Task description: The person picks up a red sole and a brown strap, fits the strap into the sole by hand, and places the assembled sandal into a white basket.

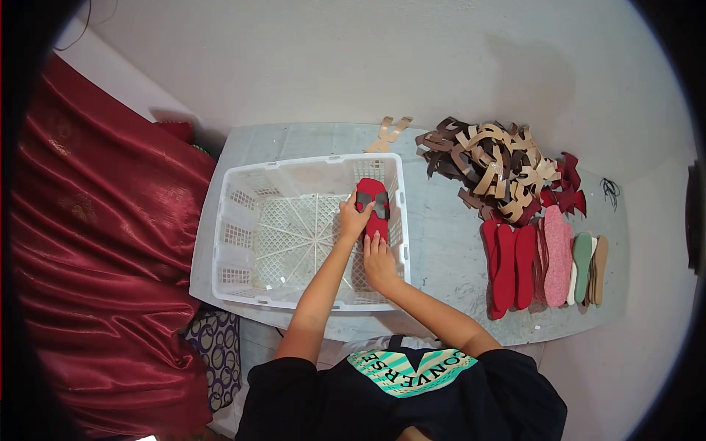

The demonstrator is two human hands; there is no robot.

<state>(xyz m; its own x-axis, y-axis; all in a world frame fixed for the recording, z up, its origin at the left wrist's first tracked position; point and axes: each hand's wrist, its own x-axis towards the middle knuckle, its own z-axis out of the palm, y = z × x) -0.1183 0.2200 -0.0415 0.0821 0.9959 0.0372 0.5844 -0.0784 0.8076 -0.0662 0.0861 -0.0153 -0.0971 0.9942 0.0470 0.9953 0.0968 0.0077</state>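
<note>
A red sole with a dark strap across it is held over the right end of a white plastic basket. My left hand is closed on the sole's left side, with its thumb at the dark strap. Nearer to me, my right hand rests its fingertips on the lower end of the same red sole, its fingers extended and side by side. The basket's latticed floor shows to the left of my hands. Part of the sole's lower end is hidden by my fingers.
Brown, beige and dark straps lie heaped at the back right, beside dark red pieces. Red soles, a pink sole and a green sole form a row on the grey table. A beige strap lies behind the basket.
</note>
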